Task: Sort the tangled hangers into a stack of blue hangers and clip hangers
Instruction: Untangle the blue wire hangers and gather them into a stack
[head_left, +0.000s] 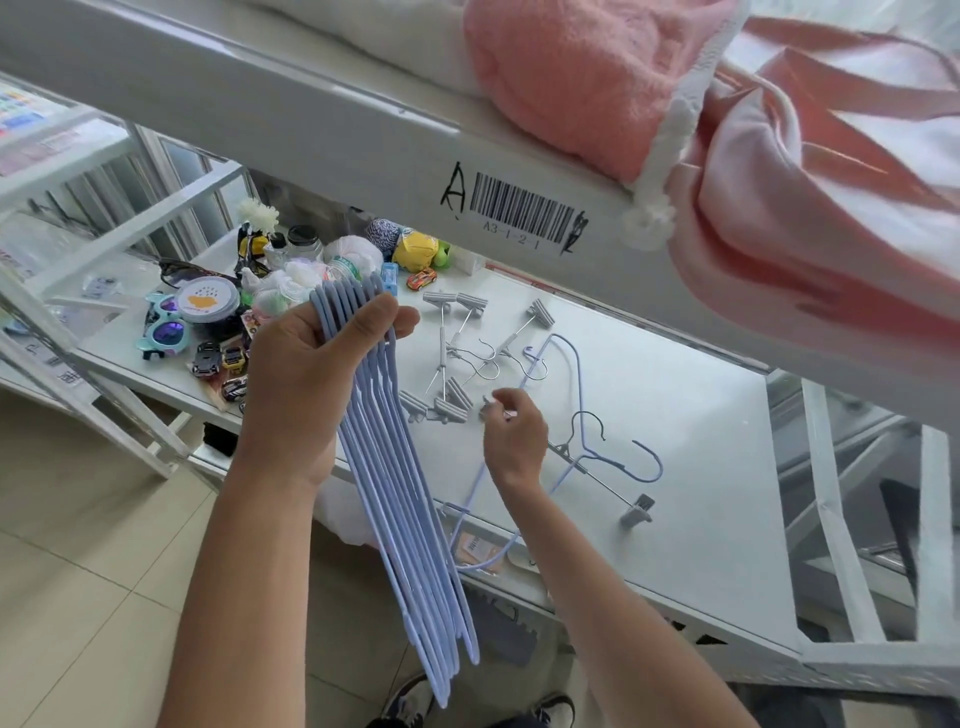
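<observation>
Left hand (317, 364) grips raised blue hangers (400, 493); right hand (514, 441) seemingly pinches clip hanger (597, 467).

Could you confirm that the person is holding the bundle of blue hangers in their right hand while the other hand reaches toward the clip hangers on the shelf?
Not quite: the bundle of blue hangers is in the left hand, and the right hand reaches toward the clip hangers on the shelf, as the head view shows.
</observation>
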